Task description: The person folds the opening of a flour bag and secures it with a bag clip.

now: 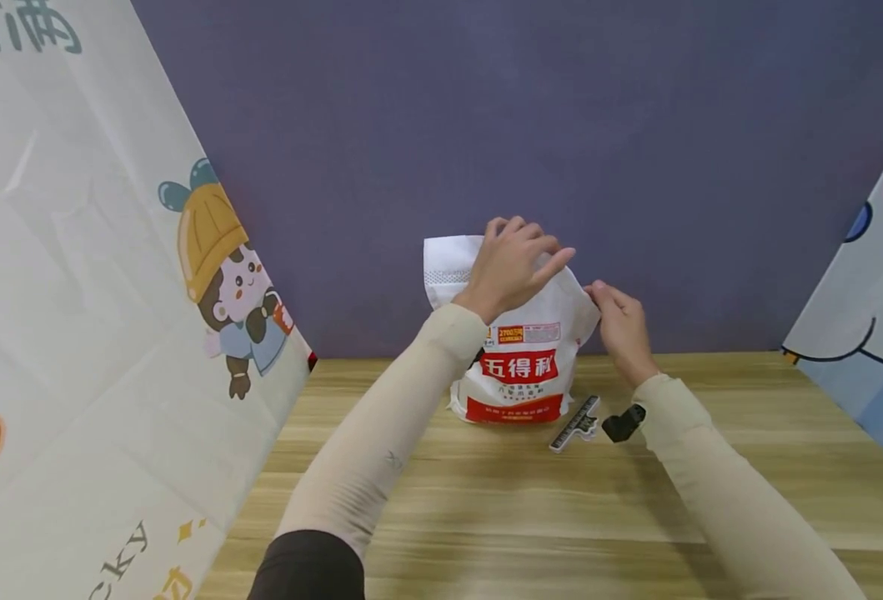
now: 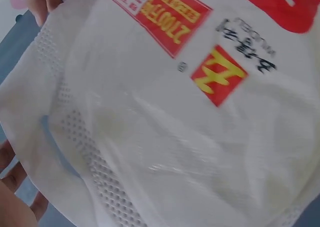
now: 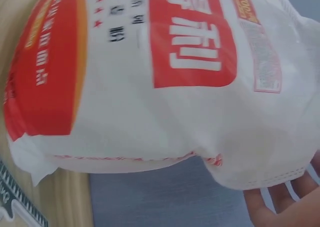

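Beige sleeves (image 1: 358,450), right hand (image 1: 624,329) pinching bag (image 1: 518,362)

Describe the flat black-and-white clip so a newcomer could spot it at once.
On the wood-grain table stands a white bag with red printed panels. Just right of its base, in the head view, lies the clip. Ruler-like markings set it apart from the black wrist-worn device nearby.
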### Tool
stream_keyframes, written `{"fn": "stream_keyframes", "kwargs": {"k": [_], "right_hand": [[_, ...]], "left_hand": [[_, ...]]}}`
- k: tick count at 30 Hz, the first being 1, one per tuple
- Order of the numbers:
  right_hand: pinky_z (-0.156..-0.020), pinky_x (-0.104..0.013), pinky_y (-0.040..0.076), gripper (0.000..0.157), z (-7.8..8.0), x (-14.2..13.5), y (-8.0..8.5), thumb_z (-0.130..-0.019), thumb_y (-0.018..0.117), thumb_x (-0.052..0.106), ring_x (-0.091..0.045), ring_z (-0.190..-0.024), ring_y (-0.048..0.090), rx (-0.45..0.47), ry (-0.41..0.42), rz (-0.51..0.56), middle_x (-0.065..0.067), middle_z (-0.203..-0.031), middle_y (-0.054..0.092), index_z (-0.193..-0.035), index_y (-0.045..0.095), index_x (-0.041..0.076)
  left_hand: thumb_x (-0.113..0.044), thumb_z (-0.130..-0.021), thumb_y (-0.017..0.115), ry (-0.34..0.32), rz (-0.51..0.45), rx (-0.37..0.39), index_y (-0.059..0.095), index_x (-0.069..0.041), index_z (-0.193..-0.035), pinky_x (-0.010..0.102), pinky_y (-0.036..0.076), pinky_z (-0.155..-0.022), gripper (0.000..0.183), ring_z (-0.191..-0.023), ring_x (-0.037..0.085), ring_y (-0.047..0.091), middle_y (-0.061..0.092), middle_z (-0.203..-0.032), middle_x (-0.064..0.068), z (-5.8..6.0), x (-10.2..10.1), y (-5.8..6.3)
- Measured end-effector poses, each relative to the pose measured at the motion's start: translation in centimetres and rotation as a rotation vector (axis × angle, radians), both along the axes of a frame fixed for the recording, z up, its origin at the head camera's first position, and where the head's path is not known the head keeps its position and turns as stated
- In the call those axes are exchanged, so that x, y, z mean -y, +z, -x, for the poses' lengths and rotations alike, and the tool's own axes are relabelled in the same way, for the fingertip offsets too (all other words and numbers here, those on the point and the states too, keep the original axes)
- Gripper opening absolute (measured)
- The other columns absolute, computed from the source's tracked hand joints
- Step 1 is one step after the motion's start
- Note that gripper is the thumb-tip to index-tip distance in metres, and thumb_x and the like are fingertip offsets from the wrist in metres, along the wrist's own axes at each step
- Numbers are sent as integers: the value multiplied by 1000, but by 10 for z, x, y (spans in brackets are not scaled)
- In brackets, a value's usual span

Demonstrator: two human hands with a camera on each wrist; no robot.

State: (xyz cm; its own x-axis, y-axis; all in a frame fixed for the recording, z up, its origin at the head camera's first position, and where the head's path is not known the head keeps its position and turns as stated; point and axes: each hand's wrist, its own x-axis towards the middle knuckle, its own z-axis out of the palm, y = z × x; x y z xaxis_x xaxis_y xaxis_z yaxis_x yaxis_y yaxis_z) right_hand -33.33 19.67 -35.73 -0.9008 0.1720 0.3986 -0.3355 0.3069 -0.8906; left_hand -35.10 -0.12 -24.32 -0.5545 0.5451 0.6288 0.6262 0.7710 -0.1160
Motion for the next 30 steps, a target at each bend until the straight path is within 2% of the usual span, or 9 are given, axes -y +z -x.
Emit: {"fn": "stream_keyframes", "kwargs": {"k": [4,8,10,14,17,22,27,30], "right_hand": [[-119,-54,36,69,2,-1,5,-105,40,58,-33,-143,47,51,47,-3,-17,-152,53,-141,59,2],[-118,-59,34,70,5,-1,7,-105,41,58,-37,-141,48,81,74,-9,-19,-152,53,-143,57,1],[-117,-59,36,70,6,0,6,-105,41,58,-37,-138,50,87,81,-17,-19,-150,55,-141,59,1],[-108,-49,44,66,8,4,4,-105,43,57,-28,-124,58,88,84,-30,-20,-140,62,-134,64,1],[-100,-39,45,64,10,8,2,-106,43,55,-19,-112,59,83,80,-36,-19,-132,64,-128,66,0],[-96,-33,47,61,12,13,1,-105,46,54,-14,-114,58,71,96,-28,-17,-137,63,-131,66,3],[-80,-26,52,58,15,16,-2,-104,49,54,-12,-100,61,63,105,-26,-9,-121,67,-130,66,5],[-78,-25,53,57,16,17,-3,-103,51,55,-12,-100,60,58,103,-27,-9,-122,67,-131,66,7]], "left_hand": [[-58,-106,37,43,45,30,75,-34,-120,43,33,-114,48,-118,12,58,72,-120,-11,-2,-11,3],[-57,-107,34,102,104,54,75,-35,-120,44,33,-115,48,-118,11,59,72,-120,-13,-3,-20,5],[-54,-107,38,124,122,71,75,-35,-118,44,32,-116,43,-118,12,60,73,-119,-13,-2,-24,5],[-46,-105,47,158,143,98,75,-33,-112,45,34,-115,31,-115,12,61,73,-114,-14,1,-28,2],[-45,-103,52,171,158,105,75,-34,-109,45,36,-112,26,-111,11,62,73,-111,-15,2,-27,0],[-44,-101,56,180,181,108,74,-33,-110,46,37,-111,23,-111,12,62,74,-112,-14,2,-23,0],[-45,-99,61,179,209,124,73,-33,-116,50,35,-114,24,-117,14,61,73,-119,-12,3,-17,-2],[-43,-99,62,173,222,125,73,-33,-118,51,33,-116,24,-119,14,60,72,-122,-11,4,-15,-3]]}}
